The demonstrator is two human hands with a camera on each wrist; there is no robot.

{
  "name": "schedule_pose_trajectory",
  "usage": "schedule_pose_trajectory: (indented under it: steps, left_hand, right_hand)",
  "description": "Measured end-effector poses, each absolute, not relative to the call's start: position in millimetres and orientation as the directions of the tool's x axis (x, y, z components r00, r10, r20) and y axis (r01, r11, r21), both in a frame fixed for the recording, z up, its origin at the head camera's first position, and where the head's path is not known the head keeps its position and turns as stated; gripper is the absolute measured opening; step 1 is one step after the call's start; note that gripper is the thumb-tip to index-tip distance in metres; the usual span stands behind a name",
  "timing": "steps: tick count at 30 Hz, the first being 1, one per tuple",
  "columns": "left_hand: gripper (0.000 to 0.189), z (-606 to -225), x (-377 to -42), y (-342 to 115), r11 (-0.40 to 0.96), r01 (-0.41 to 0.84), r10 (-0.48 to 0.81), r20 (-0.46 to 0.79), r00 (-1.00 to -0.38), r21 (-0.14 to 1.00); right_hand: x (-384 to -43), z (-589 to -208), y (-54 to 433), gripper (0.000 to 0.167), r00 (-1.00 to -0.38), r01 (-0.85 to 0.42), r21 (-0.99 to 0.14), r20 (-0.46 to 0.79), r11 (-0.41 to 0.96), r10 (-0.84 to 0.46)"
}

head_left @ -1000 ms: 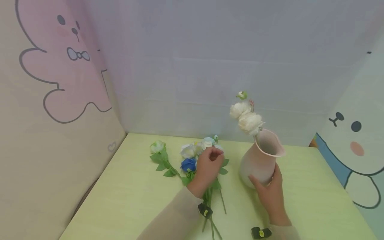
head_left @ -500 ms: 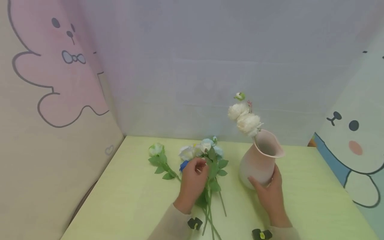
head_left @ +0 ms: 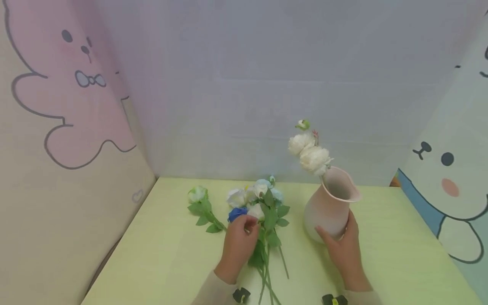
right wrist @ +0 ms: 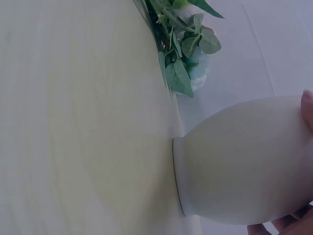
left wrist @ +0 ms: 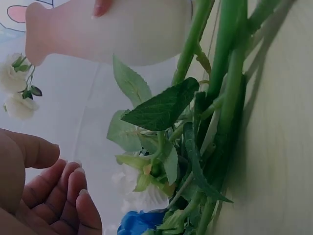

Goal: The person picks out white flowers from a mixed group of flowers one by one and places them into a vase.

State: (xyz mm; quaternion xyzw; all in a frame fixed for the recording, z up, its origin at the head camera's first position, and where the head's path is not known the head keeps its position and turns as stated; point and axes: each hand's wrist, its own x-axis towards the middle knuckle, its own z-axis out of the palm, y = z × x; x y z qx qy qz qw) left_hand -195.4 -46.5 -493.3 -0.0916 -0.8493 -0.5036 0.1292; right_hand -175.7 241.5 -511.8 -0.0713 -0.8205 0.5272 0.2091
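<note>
A pinkish-white vase [head_left: 327, 212] with a flared rim stands upright on the table. White flowers [head_left: 313, 157] lean out of its mouth to the left. My right hand [head_left: 343, 250] grips the vase's lower body, thumb in front and fingers round the far side. Left of the vase lies a pile of artificial flowers, with a blue rose [head_left: 237, 214], white roses [head_left: 236, 197] and green stems [left wrist: 227, 107]. Just over the pile is my left hand [head_left: 239, 243]; its fingers [left wrist: 46, 188] are loosely bent toward the thumb, with nothing between them.
A pale green-white flower [head_left: 197, 194] lies at the pile's left, its leafy stem running toward the other stems. The pale yellow table [head_left: 160, 254] is bounded by a back curtain [head_left: 228, 106] and printed side cloths.
My left hand has drawn back toward me and left from over the flower heads, uncovering white and blue roses. The right hand keeps its grip on the vase. The head view has shifted slightly.
</note>
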Motion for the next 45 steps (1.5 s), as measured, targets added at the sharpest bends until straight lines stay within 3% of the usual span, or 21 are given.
schedule_pose_trajectory:
  steps: [11,27,36,45]
  left_hand:
    - [0.012,-504,-196,-51,0.592,0.208,0.055,0.218,-0.974,0.779]
    - [0.019,-517,-185,-32,0.724,0.230,0.158,0.168,-0.973,0.651]
    - [0.024,-518,-185,-33,0.542,0.095,0.127,0.030,-0.991,0.835]
    - [0.041,-523,-195,-40,0.372,-0.044,0.111,-0.091,-0.990,0.927]
  right_hand:
    - [-174,-512,242,0.110,-0.905,-0.104,-0.894,0.267,0.436,0.331]
    - [-174,-511,241,0.109,-0.902,-0.106,-0.897,0.268,0.429,0.337]
    - [-174,-512,241,0.109,-0.905,-0.109,-0.897,0.268,0.428,0.330]
    - [-175,-513,241,0.108,-0.902,-0.115,-0.897,0.274,0.427,0.334]
